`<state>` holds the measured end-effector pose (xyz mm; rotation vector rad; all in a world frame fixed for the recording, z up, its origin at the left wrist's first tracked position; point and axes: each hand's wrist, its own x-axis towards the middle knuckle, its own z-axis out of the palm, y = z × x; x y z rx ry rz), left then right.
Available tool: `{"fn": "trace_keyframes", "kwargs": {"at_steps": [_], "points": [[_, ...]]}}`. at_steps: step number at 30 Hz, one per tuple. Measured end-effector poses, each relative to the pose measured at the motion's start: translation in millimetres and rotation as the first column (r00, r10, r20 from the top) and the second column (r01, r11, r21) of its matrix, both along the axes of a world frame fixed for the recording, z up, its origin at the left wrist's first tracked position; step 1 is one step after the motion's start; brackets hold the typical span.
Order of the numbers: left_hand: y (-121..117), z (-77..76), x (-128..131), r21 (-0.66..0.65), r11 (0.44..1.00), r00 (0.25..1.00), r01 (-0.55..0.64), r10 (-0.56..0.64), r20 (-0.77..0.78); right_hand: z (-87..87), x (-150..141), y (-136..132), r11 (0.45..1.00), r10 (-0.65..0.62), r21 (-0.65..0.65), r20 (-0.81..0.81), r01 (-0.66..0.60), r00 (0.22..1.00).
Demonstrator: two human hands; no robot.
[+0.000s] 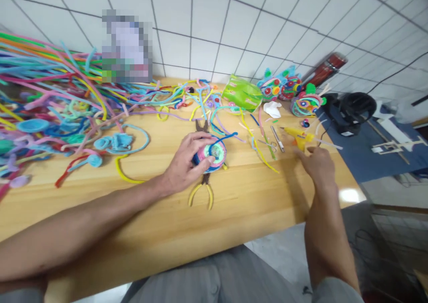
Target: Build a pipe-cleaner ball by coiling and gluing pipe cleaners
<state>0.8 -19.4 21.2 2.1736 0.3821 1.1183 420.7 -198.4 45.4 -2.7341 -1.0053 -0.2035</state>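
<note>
The round coil [219, 152] of blue, pink and pale green, one blue end sticking out, sits over the pliers [205, 179]; the yellow glue gun [302, 137] lies well right of them, nozzle pointing left.

No legible txt, nos. or logos.

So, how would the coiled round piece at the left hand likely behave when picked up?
Probably light, as the coiled round piece looks wound from fuzzy strands. Its loose blue end, thin and already curved, would likely bend easily.
</note>
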Motion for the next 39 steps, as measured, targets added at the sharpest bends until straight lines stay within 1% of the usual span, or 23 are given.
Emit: {"fn": "trace_keyframes", "kwargs": {"at_steps": [1,2,3,4,5,6,7,8,9,10,11,12,13,15,17,24,29,36,39], "points": [[0,-0.1,0,-0.002,1.000,1.000,0.005,-0.005,0.002,6.3,-10,-5,1.000,-0.011,-0.006,0.009,0.012,1.000],[0,-0.1,0,-0.006,1.000,1.000,0.009,-0.009,0.002,12.9,-24,-8,1.000,0.008,-0.004,0.002,-0.008,1.000],[1,-0.1,0,-0.009,1.000,1.000,0.013,-0.013,0.003,19.4,-41,-8,0.994,0.093,0.051,-0.025,-0.092,0.995],[1,-0.1,0,-0.015,1.000,1.000,0.014,-0.014,0.002,26.0,-61,-4,0.961,0.245,0.147,-0.049,-0.236,0.968],[1,-0.1,0,-0.019,1.000,1.000,0.015,-0.014,0.001,32.2,-82,3,0.890,0.405,0.254,-0.053,-0.380,0.913],[1,-0.2,0,-0.022,1.000,1.000,0.016,-0.016,0.001,38.1,-104,12,0.797,0.545,0.335,-0.038,-0.503,0.837],[1,-0.3,0,-0.024,1.000,1.000,0.017,-0.017,0.000,43.2,-126,24,0.697,0.658,0.386,-0.011,-0.604,0.753],[1,-0.6,0,-0.025,1.000,1.000,0.018,-0.018,-0.001,47.5,-146,37,0.605,0.738,0.417,0.024,-0.678,0.674],[1,-0.9,0,-0.025,0.999,1.000,0.020,-0.020,-0.002,50.8,-163,51,0.527,0.795,0.433,0.052,-0.731,0.604],[1,-1.3,0,-0.025,0.999,1.000,0.021,-0.021,-0.001,52.9,-178,64,0.474,0.831,0.437,0.065,-0.765,0.552],[1,-1.8,0,-0.024,0.999,1.000,0.023,-0.023,0.000,53.9,-190,75,0.437,0.858,0.436,0.061,-0.787,0.510],[1,-2.2,0,-0.024,0.999,1.000,0.025,-0.025,0.004,53.9,-199,86,0.412,0.878,0.431,0.046,-0.803,0.476],[1,-2.6,0,-0.023,0.999,1.000,0.025,-0.025,0.008,53.2,-205,94,0.402,0.892,0.425,0.021,-0.811,0.452],[1,-3.2,0,-0.022,0.999,1.000,0.026,-0.026,0.013,50.6,-213,105,0.404,0.905,0.417,-0.048,-0.814,0.424],[0,-3.4,0,-0.017,0.999,0.999,0.029,-0.029,0.016,47.9,-215,109,0.427,0.900,0.428,-0.118,-0.797,0.419],[0,-1.7,1,-0.034,0.998,0.999,0.046,-0.045,0.018,45.9,-212,110,0.516,0.857,0.498,-0.309,-0.697,0.414],[-1,-1.4,2,-0.030,0.998,0.998,0.049,-0.048,0.031,46.4,-216,110,0.565,0.825,0.508,-0.374,-0.650,0.425],[-3,0.0,0,-0.056,0.997,0.999,0.045,-0.044,0.010,44.1,-223,113,0.607,0.794,0.512,-0.418,-0.608,0.441],[-3,1.2,0,-0.061,0.997,0.998,0.056,-0.055,0.029,43.1,-224,114,0.613,0.789,0.516,-0.431,-0.598,0.437]]}}
